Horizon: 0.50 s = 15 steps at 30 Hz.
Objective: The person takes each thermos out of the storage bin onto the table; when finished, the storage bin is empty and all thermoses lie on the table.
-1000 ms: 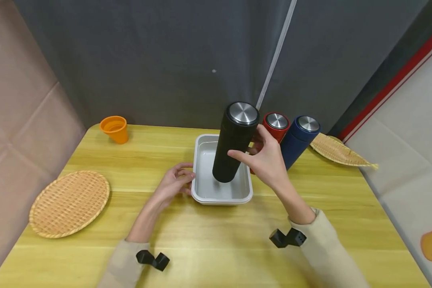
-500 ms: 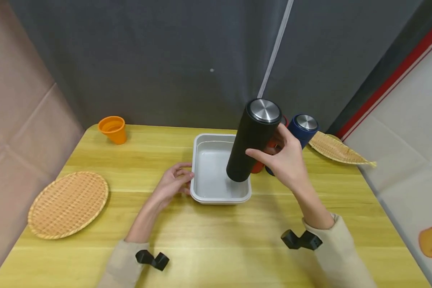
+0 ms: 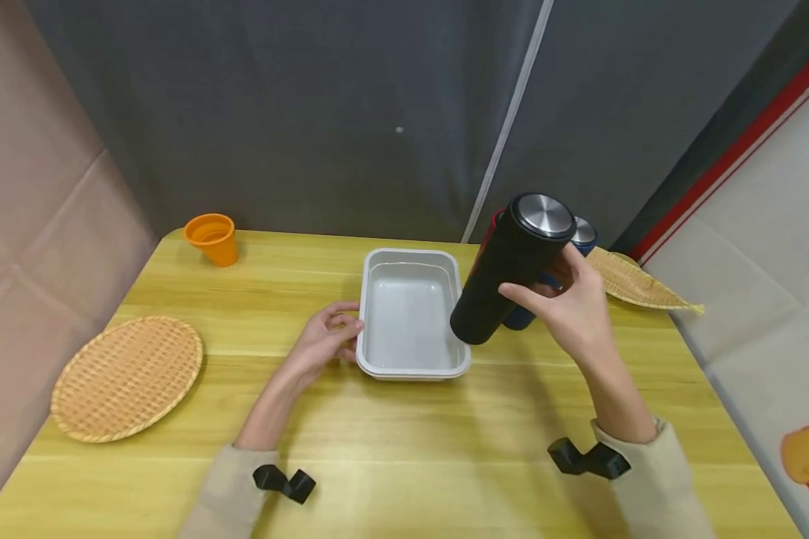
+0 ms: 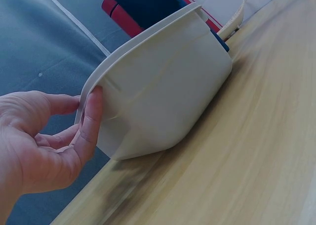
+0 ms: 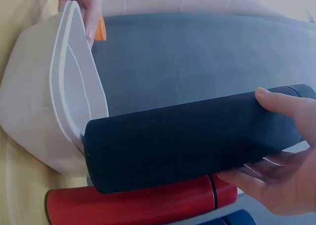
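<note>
My right hand (image 3: 576, 311) grips a black thermos flask (image 3: 508, 273) with a brushed metal lid, thumb on the near side, fingers behind. The flask leans with its lid to the right, and its base overlaps the right rim of a pale grey plastic tub (image 3: 410, 373). Fingertips of my left hand (image 3: 325, 338) pinch the tub's left rim, one finger against the outer wall below the lip in the left wrist view. A red thermos (image 5: 128, 205) stands behind the black one, mostly hidden in the head view. Beside it is a blue thermos (image 3: 585, 243), partly covered by my right hand.
An orange cup (image 3: 213, 241) stands at the back left of the wooden table (image 3: 391, 457). A round woven tray (image 3: 129, 378) lies on the left. Another woven piece (image 3: 637, 281) lies at the back right, near the tiled wall. A dark grey curtain (image 3: 297, 120) hangs behind.
My right hand has carried the black thermos rightward from over the tub's middle to its right rim, tilting it further. The left hand and the tub have stayed in place.
</note>
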Each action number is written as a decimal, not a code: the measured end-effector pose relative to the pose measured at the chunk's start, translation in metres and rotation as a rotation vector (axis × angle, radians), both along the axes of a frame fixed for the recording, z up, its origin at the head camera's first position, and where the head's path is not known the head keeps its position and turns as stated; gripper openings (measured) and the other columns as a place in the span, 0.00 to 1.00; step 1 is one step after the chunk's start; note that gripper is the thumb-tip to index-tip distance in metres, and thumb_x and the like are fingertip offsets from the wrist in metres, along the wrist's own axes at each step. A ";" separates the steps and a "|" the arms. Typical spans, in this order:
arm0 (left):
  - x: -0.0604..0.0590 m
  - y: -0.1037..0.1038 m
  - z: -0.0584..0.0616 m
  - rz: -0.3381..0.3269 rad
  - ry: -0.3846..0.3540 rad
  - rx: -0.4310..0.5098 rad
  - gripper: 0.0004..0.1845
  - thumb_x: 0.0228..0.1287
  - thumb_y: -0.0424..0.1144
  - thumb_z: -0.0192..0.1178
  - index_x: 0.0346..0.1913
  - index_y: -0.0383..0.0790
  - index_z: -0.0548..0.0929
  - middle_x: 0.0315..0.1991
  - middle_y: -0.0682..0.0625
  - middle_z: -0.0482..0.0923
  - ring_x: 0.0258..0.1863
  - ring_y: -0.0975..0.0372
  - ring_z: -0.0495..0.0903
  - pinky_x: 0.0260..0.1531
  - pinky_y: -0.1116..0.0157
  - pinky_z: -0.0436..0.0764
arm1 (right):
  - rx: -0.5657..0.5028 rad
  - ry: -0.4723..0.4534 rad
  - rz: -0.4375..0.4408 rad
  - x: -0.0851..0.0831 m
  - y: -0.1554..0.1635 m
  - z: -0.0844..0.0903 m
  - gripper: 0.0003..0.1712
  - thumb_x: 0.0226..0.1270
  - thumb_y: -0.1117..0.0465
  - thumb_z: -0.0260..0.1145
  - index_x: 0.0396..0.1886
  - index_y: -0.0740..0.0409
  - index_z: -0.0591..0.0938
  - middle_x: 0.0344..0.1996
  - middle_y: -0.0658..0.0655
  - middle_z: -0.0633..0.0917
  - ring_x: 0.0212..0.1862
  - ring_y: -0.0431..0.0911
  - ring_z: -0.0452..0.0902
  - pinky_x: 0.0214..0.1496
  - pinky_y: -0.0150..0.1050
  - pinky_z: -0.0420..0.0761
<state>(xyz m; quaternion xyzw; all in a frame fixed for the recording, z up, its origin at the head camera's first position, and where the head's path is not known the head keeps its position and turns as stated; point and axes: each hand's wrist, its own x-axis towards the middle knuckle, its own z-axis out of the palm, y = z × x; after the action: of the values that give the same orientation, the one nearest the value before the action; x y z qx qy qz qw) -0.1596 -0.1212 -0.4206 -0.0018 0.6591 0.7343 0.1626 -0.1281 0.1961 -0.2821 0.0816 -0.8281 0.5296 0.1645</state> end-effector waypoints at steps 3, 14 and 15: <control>0.000 -0.001 0.001 -0.002 0.000 -0.003 0.24 0.69 0.32 0.58 0.65 0.35 0.67 0.47 0.39 0.74 0.30 0.58 0.78 0.27 0.64 0.85 | -0.039 0.003 0.001 0.002 0.005 0.000 0.35 0.51 0.68 0.77 0.61 0.56 0.75 0.49 0.53 0.81 0.48 0.44 0.78 0.46 0.28 0.82; -0.001 -0.001 -0.001 -0.021 -0.017 0.010 0.25 0.69 0.32 0.58 0.66 0.34 0.66 0.52 0.31 0.72 0.31 0.55 0.79 0.30 0.61 0.86 | -0.186 -0.002 -0.050 0.016 0.040 -0.001 0.33 0.49 0.74 0.75 0.57 0.57 0.78 0.46 0.53 0.81 0.46 0.44 0.78 0.42 0.25 0.82; -0.001 -0.001 -0.001 -0.021 -0.016 0.012 0.25 0.69 0.32 0.58 0.66 0.34 0.66 0.52 0.31 0.71 0.31 0.55 0.79 0.30 0.60 0.86 | -0.190 0.001 -0.052 0.017 0.044 -0.002 0.33 0.49 0.75 0.75 0.57 0.57 0.78 0.46 0.53 0.81 0.47 0.44 0.78 0.42 0.25 0.82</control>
<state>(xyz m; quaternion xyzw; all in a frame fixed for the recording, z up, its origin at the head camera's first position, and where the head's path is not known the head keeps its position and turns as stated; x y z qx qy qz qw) -0.1604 -0.1222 -0.4220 0.0003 0.6531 0.7366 0.1757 -0.1111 0.2397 -0.2839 0.0445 -0.7760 0.6012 0.1856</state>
